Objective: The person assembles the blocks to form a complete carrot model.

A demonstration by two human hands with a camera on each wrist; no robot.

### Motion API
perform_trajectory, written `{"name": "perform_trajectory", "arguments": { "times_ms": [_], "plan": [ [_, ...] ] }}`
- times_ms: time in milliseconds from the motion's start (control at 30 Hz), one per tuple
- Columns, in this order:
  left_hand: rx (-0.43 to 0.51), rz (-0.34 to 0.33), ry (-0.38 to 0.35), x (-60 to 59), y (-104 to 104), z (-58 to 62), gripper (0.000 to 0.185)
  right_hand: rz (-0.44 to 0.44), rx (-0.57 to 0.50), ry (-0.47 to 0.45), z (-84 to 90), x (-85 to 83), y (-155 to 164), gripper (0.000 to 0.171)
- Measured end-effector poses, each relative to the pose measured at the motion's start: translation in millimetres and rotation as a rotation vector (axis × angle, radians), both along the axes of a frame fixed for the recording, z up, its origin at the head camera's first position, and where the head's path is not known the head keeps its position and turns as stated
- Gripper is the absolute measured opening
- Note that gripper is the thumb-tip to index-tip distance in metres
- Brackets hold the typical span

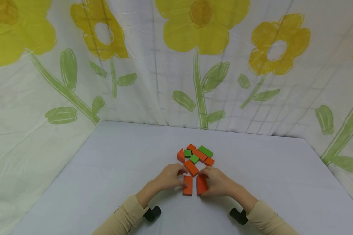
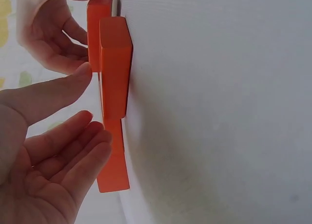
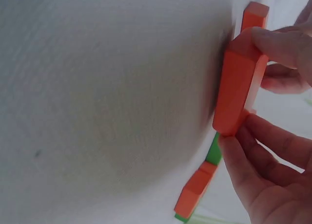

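Around the pale grey table (image 1: 111, 163) hangs a white curtain (image 1: 153, 65) printed with big yellow flowers, closing off the room behind and to both sides. Near the table's middle lies a cluster of orange and green blocks (image 1: 197, 154); just before it, the right hand (image 1: 217, 182) grips an orange block (image 1: 201, 185) between thumb and curled fingers, while the left hand (image 1: 169, 176), fingers loosely straight, touches the neighbouring orange block (image 1: 187, 185). Both forearms are cut off below, and the wrist views show the cluster only in part.
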State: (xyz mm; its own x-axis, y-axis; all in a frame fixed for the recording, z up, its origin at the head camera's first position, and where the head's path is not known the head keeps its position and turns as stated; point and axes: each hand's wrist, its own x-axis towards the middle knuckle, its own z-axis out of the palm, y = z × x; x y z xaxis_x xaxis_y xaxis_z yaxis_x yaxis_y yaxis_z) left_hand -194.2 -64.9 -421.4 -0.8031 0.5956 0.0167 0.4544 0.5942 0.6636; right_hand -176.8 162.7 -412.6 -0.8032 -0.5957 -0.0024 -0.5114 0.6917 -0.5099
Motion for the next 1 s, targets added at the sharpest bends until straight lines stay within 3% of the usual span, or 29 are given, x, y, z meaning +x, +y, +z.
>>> {"name": "perform_trajectory", "arguments": {
  "times_ms": [333,733,867,1000],
  "plan": [
    [0.005,-0.018,-0.015,-1.4,2,-1.1,0.034,0.058,-0.034,0.021,-1.7,-0.7,-9,0.053],
    [-0.020,0.008,-0.044,-0.3,6,1.2,0.032,0.021,0.018,0.029,-2.0,-2.3,-16,0.054],
    [-0.009,0.020,-0.060,0.6,7,2.3,0.031,0.019,0.022,0.045,4.6,-6.7,-13,0.044],
    [0.003,0.043,-0.081,1.9,7,3.9,0.031,0.024,0.050,0.126,16.3,-20.9,-11,0.031]
  ]
}}
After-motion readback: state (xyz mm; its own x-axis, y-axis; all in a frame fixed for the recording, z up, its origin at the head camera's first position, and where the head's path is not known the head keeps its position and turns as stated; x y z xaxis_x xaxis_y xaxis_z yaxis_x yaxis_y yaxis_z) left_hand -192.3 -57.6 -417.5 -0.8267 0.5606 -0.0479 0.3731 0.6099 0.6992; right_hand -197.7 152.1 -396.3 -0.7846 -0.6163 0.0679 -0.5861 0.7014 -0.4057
